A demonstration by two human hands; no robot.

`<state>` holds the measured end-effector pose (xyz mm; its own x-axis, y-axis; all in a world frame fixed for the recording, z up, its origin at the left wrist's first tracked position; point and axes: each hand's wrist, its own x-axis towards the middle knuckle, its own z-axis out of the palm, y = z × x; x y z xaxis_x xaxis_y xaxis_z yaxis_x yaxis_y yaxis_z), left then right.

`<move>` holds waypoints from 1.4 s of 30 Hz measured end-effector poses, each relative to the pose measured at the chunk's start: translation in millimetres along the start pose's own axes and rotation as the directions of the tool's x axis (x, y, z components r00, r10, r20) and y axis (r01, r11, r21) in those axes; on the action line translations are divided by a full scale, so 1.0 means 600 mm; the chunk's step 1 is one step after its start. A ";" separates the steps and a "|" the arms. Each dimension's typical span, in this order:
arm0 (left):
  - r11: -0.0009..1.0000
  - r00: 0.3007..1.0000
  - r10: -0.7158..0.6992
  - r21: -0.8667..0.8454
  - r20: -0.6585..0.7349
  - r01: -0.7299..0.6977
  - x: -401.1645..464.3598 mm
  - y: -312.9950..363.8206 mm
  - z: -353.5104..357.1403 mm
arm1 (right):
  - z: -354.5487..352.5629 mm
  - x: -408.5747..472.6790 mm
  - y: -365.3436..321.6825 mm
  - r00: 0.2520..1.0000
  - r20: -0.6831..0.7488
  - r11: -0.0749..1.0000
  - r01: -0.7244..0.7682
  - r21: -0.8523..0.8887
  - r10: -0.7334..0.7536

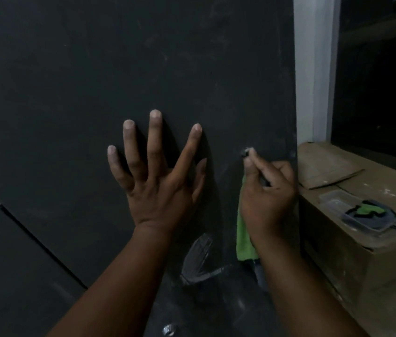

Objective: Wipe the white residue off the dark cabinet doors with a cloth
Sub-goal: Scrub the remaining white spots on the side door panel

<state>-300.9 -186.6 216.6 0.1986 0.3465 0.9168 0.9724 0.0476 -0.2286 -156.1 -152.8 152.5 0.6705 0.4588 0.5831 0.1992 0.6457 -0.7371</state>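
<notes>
Forearms fill the bottom of the view, both reaching up to the dark cabinet door point(70, 81). Left hand point(158, 176) is flat against the panel, fingers straight and fanned wide, gripping nothing, just bracing. Right hand point(267, 198) is curled tight, and it's got the green cloth point(244, 242) bunched in the palm, most of it hanging down below the wrist against the door. At the very tips of thumb and forefinger point(250, 164) there's a small pale-and-dark bit pressed to the surface, right on a little white spot point(248, 150) near the door's right edge; whether that's a fold of cloth or some small tool, I can't tell.

How far along? The upper panel looks mostly dark, only faint hazy smears showing. But there's plenty left by my reading: a big streaky white patch point(199, 259) sits low on the door between the two wrists, untouched, with paler flecks beneath it. So spot work now, the broad wipe still to come.

Off to the right, a cardboard box point(362, 263) with a clear plastic container point(337, 198) resting on top.
</notes>
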 end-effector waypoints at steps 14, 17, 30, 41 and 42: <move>0.999 0.999 0.034 0.018 -0.018 -0.033 -0.004 0.013 0.016 | 0.000 0.015 0.028 0.992 -0.125 0.999 -0.007 -0.050 0.001; 1.000 0.999 0.029 0.008 -0.013 -0.029 -0.005 0.016 0.014 | 0.014 -0.015 0.013 0.987 -0.048 0.987 0.147 -0.069 -0.151; 0.997 0.997 0.078 0.029 0.004 -0.078 -0.010 0.013 0.019 | 0.003 0.033 0.013 0.994 -0.111 1.000 -0.017 -0.024 0.014; 0.996 0.997 0.074 0.043 -0.020 -0.073 -0.010 0.012 0.025 | -0.010 0.031 0.034 0.974 0.070 0.974 0.220 -0.051 -0.217; 0.997 0.997 0.071 0.045 -0.019 -0.070 -0.010 0.013 0.026 | -0.004 0.042 0.031 0.987 0.000 0.986 0.162 -0.044 -0.162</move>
<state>-296.7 -173.5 204.3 0.2697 0.3309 0.9043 0.9495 0.0651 -0.3070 -133.7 -130.9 152.5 0.6293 0.3480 0.6948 0.3364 0.6840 -0.6473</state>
